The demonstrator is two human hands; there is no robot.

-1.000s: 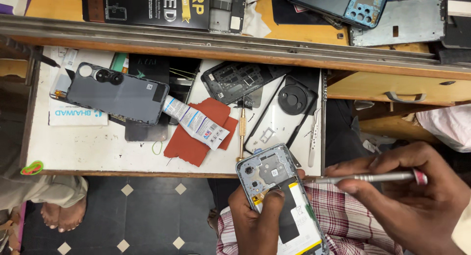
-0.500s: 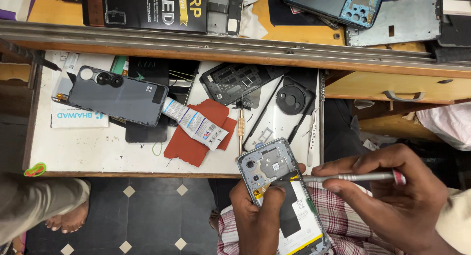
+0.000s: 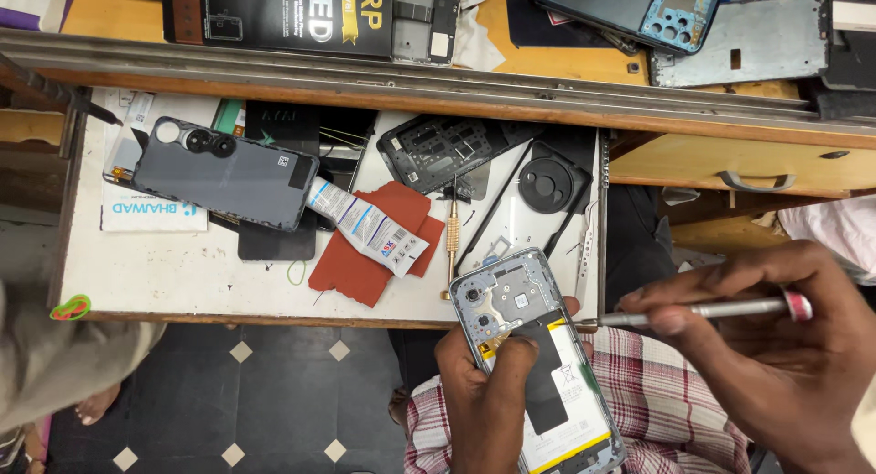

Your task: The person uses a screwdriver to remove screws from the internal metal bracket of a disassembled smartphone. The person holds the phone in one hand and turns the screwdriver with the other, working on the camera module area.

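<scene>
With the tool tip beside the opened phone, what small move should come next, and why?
Probably slide the screwdriver tip left onto the opened phone. The right hand holds it level, its tip just off the phone's right edge, while the left hand steadies the phone.

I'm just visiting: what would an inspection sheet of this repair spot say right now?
Surface: white drawer tray pulled out under a wooden bench.
Job's things: opened phone with its back off, battery showing; metal screwdriver, tip by the phone's right edge.
Clutter: grey phone, glue tube on red cloth, black inner frame, clear case, small screwdriver.
Hands: left hand grips the opened phone, thumb on it; right hand holds the metal screwdriver.
Cables: nothing seen.
Surroundings: tiled floor, checked cloth over the lap.
</scene>
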